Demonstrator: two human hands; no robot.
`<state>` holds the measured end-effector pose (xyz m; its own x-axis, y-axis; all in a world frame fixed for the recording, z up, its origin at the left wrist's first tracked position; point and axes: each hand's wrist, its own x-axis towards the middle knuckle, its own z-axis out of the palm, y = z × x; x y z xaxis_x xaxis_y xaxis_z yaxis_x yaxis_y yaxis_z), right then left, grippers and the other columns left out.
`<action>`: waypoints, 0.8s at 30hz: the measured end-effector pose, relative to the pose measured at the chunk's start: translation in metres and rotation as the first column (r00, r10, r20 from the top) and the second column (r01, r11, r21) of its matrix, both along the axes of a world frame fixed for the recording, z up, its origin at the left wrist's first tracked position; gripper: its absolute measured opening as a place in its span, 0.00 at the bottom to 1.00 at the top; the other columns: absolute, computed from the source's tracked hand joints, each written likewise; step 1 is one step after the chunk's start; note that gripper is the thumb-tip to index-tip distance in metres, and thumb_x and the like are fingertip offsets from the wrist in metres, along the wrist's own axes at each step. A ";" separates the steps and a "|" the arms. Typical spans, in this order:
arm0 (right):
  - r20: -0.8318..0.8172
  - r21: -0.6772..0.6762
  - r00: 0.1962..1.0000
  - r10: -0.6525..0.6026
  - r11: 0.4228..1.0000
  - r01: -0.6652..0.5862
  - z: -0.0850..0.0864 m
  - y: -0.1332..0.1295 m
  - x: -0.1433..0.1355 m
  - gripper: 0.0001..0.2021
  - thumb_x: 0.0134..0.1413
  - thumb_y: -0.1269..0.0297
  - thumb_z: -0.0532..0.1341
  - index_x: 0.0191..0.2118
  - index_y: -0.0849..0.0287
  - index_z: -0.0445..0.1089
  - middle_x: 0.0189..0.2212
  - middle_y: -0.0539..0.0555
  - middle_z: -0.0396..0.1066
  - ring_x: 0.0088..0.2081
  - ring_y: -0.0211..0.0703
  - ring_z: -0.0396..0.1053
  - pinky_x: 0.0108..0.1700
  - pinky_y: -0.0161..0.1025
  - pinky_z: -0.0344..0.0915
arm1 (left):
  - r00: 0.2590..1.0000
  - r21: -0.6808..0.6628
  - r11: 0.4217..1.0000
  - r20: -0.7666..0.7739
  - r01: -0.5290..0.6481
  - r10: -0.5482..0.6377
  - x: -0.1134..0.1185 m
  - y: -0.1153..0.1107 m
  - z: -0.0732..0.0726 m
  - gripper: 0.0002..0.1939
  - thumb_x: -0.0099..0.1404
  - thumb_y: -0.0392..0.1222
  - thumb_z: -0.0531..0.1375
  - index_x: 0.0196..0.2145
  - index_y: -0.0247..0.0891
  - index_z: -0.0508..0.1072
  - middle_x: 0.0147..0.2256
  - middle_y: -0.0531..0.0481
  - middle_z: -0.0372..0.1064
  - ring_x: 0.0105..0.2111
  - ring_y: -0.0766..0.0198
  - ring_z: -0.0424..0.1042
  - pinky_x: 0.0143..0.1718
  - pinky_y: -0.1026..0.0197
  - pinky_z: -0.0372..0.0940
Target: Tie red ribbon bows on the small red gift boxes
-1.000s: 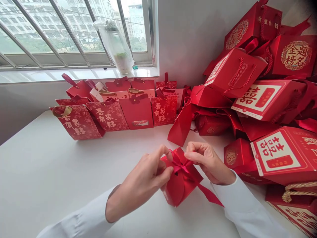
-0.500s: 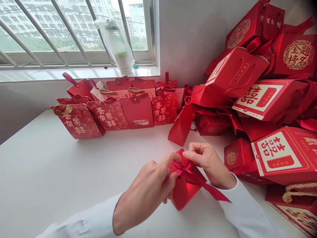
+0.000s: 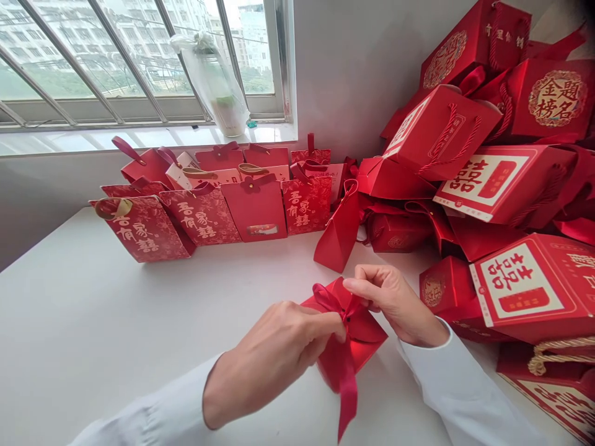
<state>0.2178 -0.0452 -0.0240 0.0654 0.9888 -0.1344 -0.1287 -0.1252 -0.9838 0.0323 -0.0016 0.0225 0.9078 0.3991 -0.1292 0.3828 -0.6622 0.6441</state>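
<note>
A small red gift box [image 3: 368, 339] rests on the white table [image 3: 153, 334] in front of me, with a red ribbon [image 3: 348, 396] looped at its top. Over the box's left side, my left hand [image 3: 283, 347] pinches the ribbon close to the middle of the bow. On the far right side of the bow, my right hand [image 3: 393, 300] is closed, thumb against forefinger, gripping a ribbon loop that its fingers partly cover. One ribbon tail hangs down the front of the box onto the table.
Several red paper gift bags [image 3: 199, 217] stand in rows below the window. A red pointed box [image 3: 338, 238] sits just beyond my hands. To the right, red boxes [image 3: 520, 279] with cord handles are heaped up. A bagged bottle [image 3: 223, 99] stands on the sill.
My left hand has shifted its pinch toward the middle of the bow. The ribbon tail swung from pointing right to hanging down the front, and a left loop now shows.
</note>
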 end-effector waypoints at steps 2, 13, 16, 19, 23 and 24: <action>0.017 0.020 1.000 0.016 1.000 -0.016 0.001 0.000 0.001 0.22 0.49 0.55 0.65 0.18 0.59 0.54 0.16 0.43 0.52 0.21 0.31 0.46 0.23 0.32 0.43 | 0.999 -0.002 1.000 -0.044 0.015 -0.015 -0.002 0.003 0.004 0.14 0.54 0.21 0.44 0.26 0.38 0.59 0.19 0.59 0.53 0.19 0.73 0.50 0.21 0.69 0.46; 0.013 0.038 0.997 0.073 0.997 -0.073 0.003 -0.002 0.000 0.18 0.52 0.61 0.63 0.19 0.59 0.55 0.16 0.43 0.52 0.21 0.30 0.46 0.23 0.32 0.43 | 0.992 0.098 0.994 -0.119 0.040 -0.028 -0.004 0.003 0.006 0.13 0.66 0.29 0.45 0.37 0.43 0.66 0.22 0.59 0.58 0.19 0.70 0.47 0.22 0.66 0.45; 0.028 0.031 0.997 0.072 0.997 -0.073 0.002 -0.003 -0.001 0.18 0.51 0.62 0.63 0.19 0.60 0.55 0.16 0.43 0.53 0.21 0.30 0.46 0.23 0.32 0.44 | 0.991 0.076 0.995 -0.120 0.065 -0.056 -0.005 0.007 0.003 0.17 0.63 0.25 0.47 0.36 0.44 0.69 0.24 0.59 0.62 0.21 0.71 0.49 0.25 0.67 0.48; 0.032 0.032 0.997 0.065 0.997 -0.066 0.002 -0.003 -0.002 0.17 0.50 0.63 0.63 0.19 0.60 0.57 0.16 0.44 0.55 0.21 0.30 0.48 0.24 0.32 0.44 | 0.992 0.078 0.993 -0.107 0.083 -0.075 -0.008 0.012 0.003 0.21 0.62 0.24 0.47 0.40 0.46 0.72 0.25 0.59 0.66 0.21 0.72 0.53 0.25 0.67 0.48; 0.009 0.028 0.999 0.043 0.999 -0.043 0.002 -0.003 -0.005 0.17 0.49 0.64 0.64 0.18 0.60 0.56 0.16 0.44 0.55 0.21 0.31 0.48 0.24 0.33 0.45 | 0.993 0.091 0.990 -0.064 0.109 -0.104 -0.011 0.020 0.004 0.26 0.60 0.22 0.47 0.44 0.48 0.74 0.28 0.58 0.70 0.22 0.73 0.58 0.25 0.68 0.49; 0.008 0.023 0.999 0.033 0.999 -0.034 0.001 -0.003 -0.006 0.17 0.49 0.63 0.64 0.18 0.59 0.56 0.16 0.44 0.55 0.21 0.31 0.48 0.24 0.33 0.45 | 0.993 0.102 0.989 -0.059 0.105 -0.099 -0.012 0.021 0.004 0.27 0.59 0.21 0.48 0.44 0.48 0.74 0.29 0.58 0.71 0.22 0.73 0.59 0.25 0.68 0.49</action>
